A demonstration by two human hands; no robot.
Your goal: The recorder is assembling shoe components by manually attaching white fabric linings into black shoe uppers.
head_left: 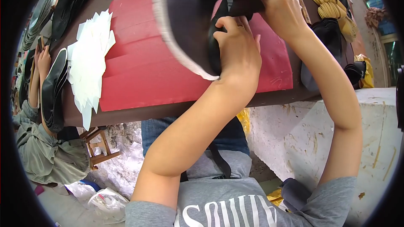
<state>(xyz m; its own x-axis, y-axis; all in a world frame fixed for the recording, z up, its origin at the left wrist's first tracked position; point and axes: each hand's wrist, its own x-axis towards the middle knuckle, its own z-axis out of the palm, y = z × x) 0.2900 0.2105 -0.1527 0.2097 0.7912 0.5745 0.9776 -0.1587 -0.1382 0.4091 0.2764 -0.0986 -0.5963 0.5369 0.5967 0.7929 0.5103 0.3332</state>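
A dark shoe upper (pixel 189 25) with pale fleecy edging is held at twelve o'clock over the red mat (pixel 139 71); left hand (pixel 237 46) and right hand (pixel 282 10) are clenched on it. Assembly appears unfinished; white cut pieces (pixel 88 67) lie at nine o'clock.

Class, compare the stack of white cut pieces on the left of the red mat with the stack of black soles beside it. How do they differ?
The white pieces are thin, flat, pointed and fanned out on the red mat; the black soles are thicker, rounded and lie off the mat on the table's edge. Both are stacked and neither hand touches them.
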